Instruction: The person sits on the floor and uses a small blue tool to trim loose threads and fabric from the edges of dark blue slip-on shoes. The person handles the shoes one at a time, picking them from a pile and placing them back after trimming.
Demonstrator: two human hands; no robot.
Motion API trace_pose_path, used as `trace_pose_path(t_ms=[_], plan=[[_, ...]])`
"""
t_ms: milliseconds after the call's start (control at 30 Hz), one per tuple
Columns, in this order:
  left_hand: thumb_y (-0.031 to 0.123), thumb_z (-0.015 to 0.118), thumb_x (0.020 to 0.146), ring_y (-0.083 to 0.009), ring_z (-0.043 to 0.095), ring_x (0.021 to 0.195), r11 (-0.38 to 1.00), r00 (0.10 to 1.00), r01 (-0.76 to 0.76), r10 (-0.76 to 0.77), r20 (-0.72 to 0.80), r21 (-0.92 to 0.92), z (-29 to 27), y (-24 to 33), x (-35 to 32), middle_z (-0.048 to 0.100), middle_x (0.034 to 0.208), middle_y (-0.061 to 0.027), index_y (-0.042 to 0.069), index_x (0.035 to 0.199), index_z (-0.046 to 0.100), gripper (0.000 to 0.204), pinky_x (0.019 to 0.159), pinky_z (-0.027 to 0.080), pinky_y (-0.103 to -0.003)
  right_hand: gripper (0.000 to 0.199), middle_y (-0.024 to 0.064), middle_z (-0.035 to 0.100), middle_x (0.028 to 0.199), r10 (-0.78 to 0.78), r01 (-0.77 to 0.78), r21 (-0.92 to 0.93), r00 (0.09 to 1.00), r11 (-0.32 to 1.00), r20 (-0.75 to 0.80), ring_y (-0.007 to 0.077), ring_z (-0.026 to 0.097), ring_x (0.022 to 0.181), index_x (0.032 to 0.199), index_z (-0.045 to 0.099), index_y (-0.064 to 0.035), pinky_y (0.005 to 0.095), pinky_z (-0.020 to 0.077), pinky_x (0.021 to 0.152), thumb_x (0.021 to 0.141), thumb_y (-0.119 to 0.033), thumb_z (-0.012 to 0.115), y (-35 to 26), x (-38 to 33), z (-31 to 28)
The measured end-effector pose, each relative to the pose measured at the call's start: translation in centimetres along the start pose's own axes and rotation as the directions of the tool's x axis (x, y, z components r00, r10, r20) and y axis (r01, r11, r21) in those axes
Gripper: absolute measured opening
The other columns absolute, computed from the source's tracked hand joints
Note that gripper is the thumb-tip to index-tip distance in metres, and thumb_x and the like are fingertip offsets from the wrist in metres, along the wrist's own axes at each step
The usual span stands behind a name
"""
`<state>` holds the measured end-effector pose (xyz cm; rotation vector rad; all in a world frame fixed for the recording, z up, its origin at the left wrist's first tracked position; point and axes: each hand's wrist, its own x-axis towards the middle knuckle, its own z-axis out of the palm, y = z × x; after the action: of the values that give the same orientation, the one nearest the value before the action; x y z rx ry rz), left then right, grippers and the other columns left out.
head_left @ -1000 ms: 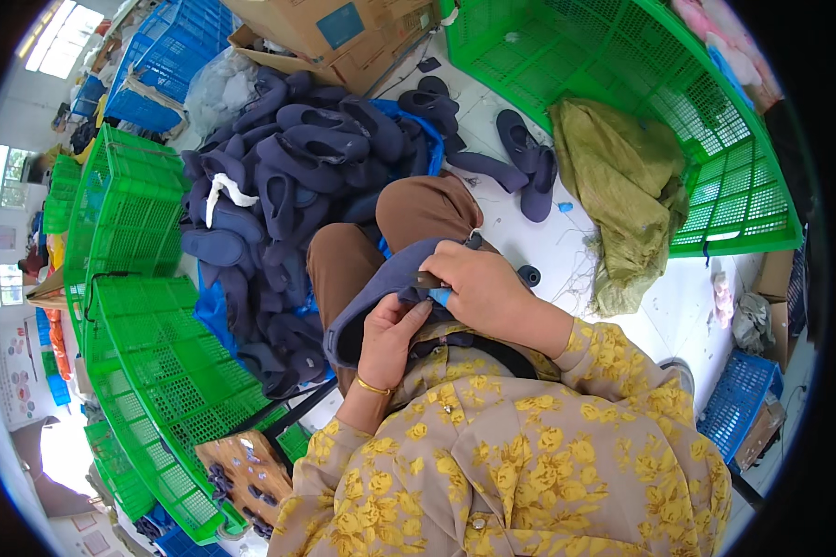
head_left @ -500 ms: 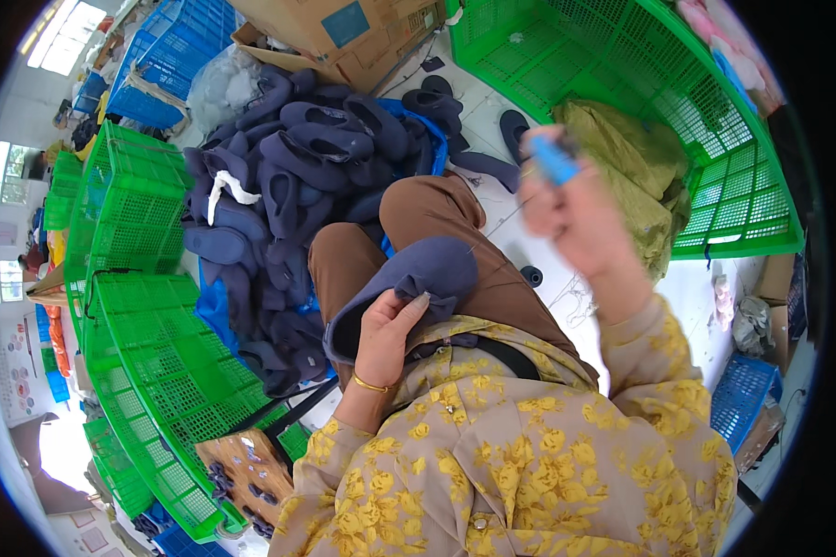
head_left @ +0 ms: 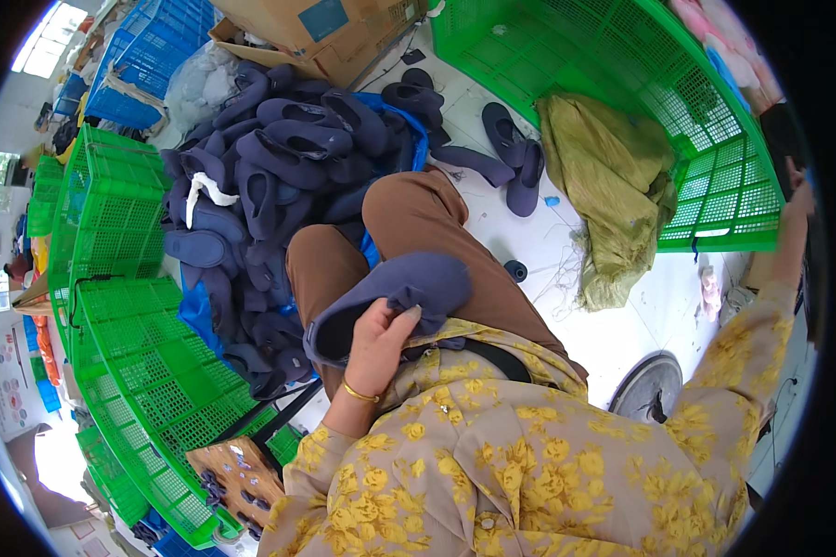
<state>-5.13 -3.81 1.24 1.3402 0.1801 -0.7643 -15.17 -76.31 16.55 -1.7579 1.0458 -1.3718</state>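
Observation:
My left hand (head_left: 378,342) grips a dark navy fabric shoe (head_left: 432,278) over my lap, thumb on top near a small dark bow (head_left: 405,299). The shoe's opening faces down and left, with its rounded end to the right. Far out at the right rim, my right hand (head_left: 797,200) is at the end of a stretched arm, its fingers drawn together. A bit of blue shows at those fingers; darkness at the picture's rim hides what they hold.
A heap of navy shoes (head_left: 279,139) lies beyond my knees. Green crates (head_left: 149,371) stand at left, another green crate (head_left: 613,56) at far right beside an olive sack (head_left: 604,186). Loose shoes (head_left: 525,176), a dark spool (head_left: 516,270) and a round stool (head_left: 648,385) are on the floor.
My right hand has swung from above the floor in front of me out to the far right. The left hand keeps its grip on the shoe. The view has shifted slightly.

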Motion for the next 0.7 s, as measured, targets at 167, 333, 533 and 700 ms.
trace_pose_path(t_ms=[167, 333, 533, 700], plan=[[0.007, 0.058, 0.097, -0.0092, 0.064, 0.088, 0.991, 0.999, 0.027, -0.022, 0.037, -0.131, -0.6, 0.5, 0.0, 0.068, 0.1, -0.0032, -0.001, 0.107, 0.064, 0.014, 0.081, 0.052, -0.023, 0.025, 0.0029, 0.067, 0.093, -0.278, 0.21, 0.183, 0.669, 0.96, 0.689, 0.0122, 0.061, 0.086, 0.113, 0.065, -0.0057, 0.0287, 0.0492, 0.076, 0.089, -0.01, 0.059, -6.4, -28.5, 9.4], [0.005, 0.058, 0.097, -0.0096, 0.064, 0.089, 0.985, 0.999, 0.044, -0.04, 0.032, -0.168, -0.6, 0.6, -0.2, 0.068, 0.1, -0.0039, -0.001, 0.108, 0.064, 0.014, 0.08, 0.053, -0.024, 0.031, 0.0103, 0.071, 0.099, -0.323, 0.033, 0.323, 0.007, 0.946, 0.946, 0.0246, 0.069, 0.086, 0.109, 0.067, -0.0114, 0.0333, 0.0533, 0.074, 0.082, 0.002, 0.061, -11.7, -45.9, 12.0], [0.005, 0.059, 0.096, -0.0096, 0.064, 0.089, 0.985, 1.0, 0.017, -0.015, 0.012, -0.169, -0.8, 0.0, -0.1, 0.068, 0.103, -0.004, 0.0, 0.111, 0.063, 0.017, 0.08, 0.053, -0.024, 0.04, 0.0115, 0.069, 0.087, -0.436, 0.133, 0.463, -0.191, 0.876, 0.879, 0.0315, 0.066, 0.079, 0.113, 0.067, -0.0072, 0.0401, 0.0527, 0.069, 0.074, 0.0, 0.06, -12.5, -50.7, 12.5], [0.005, 0.06, 0.095, -0.0099, 0.064, 0.089, 0.985, 1.0, -0.002, 0.005, 0.013, -0.173, -0.4, 0.3, -0.1, 0.068, 0.104, -0.004, 0.0, 0.112, 0.063, 0.018, 0.08, 0.052, -0.024, 0.04, 0.0119, 0.068, 0.084, -0.445, 0.155, 0.476, -0.198, 0.866, 0.873, 0.0309, 0.066, 0.077, 0.114, 0.066, -0.0067, 0.0405, 0.0525, 0.068, 0.074, 0.0, 0.059, -12.7, -50.7, 12.5]])
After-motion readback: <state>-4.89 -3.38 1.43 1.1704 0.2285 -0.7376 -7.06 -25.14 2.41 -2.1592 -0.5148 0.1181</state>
